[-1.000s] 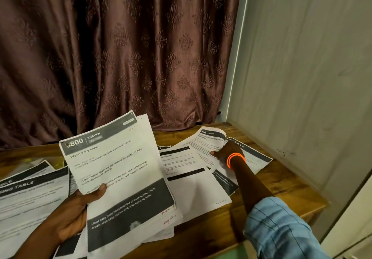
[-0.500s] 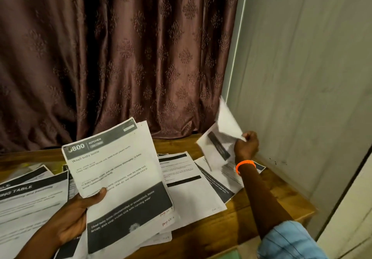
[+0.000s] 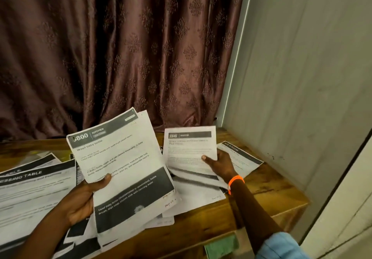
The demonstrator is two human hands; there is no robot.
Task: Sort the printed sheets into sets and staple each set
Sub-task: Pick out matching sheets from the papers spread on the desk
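Note:
My left hand grips a small stack of printed sheets headed "800 KITCHEN, Wash baby bottle", held up above the wooden table. My right hand, with an orange band on its wrist, pinches a single sheet headed "2945" and holds it upright beside the stack, thumb on its face. More printed sheets lie spread over the table at the left, under the stack and under my right hand. No stapler shows.
A sheet with a dark header lies at the table's far right near the pale wall. A brown patterned curtain hangs behind the table. A green cloth shows below the front edge.
My right hand picked the "2945" sheet off the right-hand pile, lifted it curling in the air, then brought it left, face up, beside the stack. The left hand stayed put.

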